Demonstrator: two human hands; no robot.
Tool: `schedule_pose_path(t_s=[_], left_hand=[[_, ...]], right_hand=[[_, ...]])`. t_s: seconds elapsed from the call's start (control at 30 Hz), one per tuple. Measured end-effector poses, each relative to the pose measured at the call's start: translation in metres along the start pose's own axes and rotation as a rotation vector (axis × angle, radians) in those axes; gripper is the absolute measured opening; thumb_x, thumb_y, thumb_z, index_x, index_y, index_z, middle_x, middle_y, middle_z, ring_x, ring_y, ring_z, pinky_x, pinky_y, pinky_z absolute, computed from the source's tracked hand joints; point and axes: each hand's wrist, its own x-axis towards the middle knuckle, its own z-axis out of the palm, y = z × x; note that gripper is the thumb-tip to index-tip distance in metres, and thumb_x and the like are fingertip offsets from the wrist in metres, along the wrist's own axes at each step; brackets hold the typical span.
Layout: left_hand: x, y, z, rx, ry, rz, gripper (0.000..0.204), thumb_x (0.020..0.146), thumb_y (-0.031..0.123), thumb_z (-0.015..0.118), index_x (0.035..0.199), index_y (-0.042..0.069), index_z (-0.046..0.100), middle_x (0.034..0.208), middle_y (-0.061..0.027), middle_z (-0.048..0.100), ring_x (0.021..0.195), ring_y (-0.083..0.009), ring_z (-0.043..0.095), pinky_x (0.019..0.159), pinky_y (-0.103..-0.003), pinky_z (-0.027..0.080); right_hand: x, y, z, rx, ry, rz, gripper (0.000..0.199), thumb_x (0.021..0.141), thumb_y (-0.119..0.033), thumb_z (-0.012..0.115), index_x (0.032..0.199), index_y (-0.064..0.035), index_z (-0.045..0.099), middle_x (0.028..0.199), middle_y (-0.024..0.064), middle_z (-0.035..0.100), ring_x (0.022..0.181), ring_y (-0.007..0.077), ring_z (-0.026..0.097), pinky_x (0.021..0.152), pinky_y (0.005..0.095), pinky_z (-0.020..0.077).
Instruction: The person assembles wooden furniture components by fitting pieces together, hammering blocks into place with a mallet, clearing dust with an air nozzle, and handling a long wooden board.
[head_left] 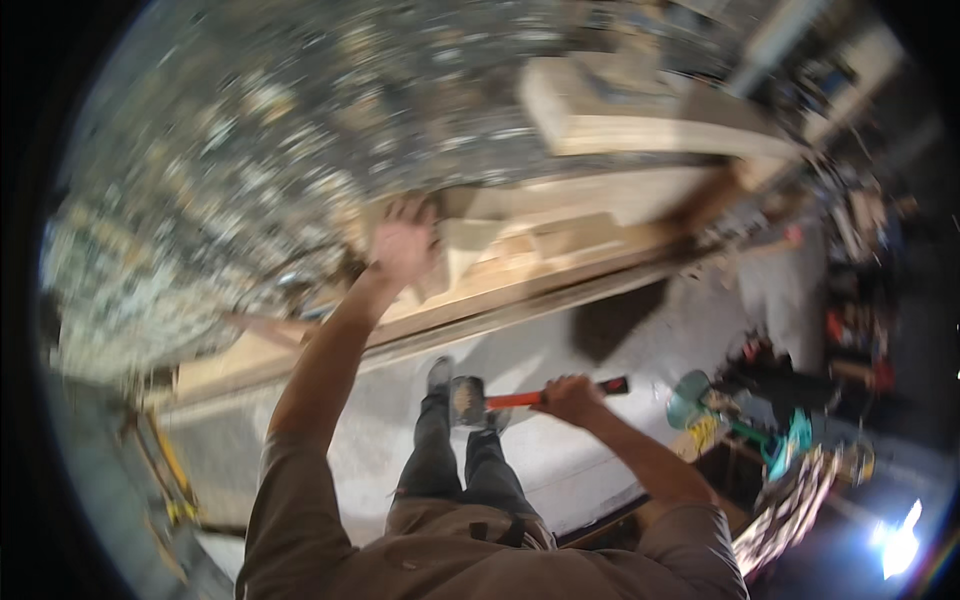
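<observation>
My right hand [571,400] is wrapped around the red handle of a mallet [468,402]. Its dark, blocky head points left, above my legs and feet, and the black end of the handle sticks out past my fist. My left arm reaches forward, and my left hand [404,240] rests with outstretched fingers on a pale wooden piece [470,235]. That piece lies on a long wooden beam [530,285], at the beam's far side. Motion blur softens my left fingers and the wood around them.
A thick pale timber block [640,115] lies beyond the beam at the far right. A rough, blurred stone-like surface [230,150] fills the far left. Tools and clutter, including a green funnel-shaped thing [688,400], stand at the right. A bright lamp [901,545] shines at lower right.
</observation>
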Motion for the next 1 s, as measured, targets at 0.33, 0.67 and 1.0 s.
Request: schedule_pose_path(t_s=[0.33,0.67,1.0], left_hand=[[0.071,0.078,0.028,0.016,-0.288,0.002,0.074,0.061,0.024,0.074,0.123,-0.001,0.042,0.126,-0.0237,0.044,0.118,-0.0388,0.043,0.097,-0.049,0.036],[-0.024,0.131,0.026,-0.443,-0.102,0.140,0.079,0.057,0.014,0.081,0.124,-0.001,0.042,0.121,-0.0208,0.052,0.111,-0.0332,0.052,0.092,-0.038,0.044],[-0.069,0.270,-0.021,-1.472,-0.230,-0.590,0.064,0.062,0.008,0.077,0.120,0.001,0.050,0.113,-0.0127,0.058,0.099,-0.0259,0.056,0.087,-0.037,0.046]], right_hand=[[-0.195,-0.101,0.094,0.928,-0.236,1.139,0.064,0.083,-0.062,0.048,0.073,-0.0002,0.064,0.072,0.0205,0.064,0.075,0.0347,0.064,0.067,0.0459,0.0479],[-0.336,-0.191,0.217,2.119,0.425,2.049,0.026,0.082,-0.021,0.065,0.067,-0.0041,0.051,0.052,0.0039,0.048,0.038,0.0147,0.043,0.037,0.0307,0.0375],[-0.409,-0.233,0.354,2.587,0.738,2.061,0.017,0.085,-0.012,0.058,0.076,-0.0071,0.044,0.049,0.0015,0.040,0.037,0.0161,0.041,0.038,0.0332,0.0399]])
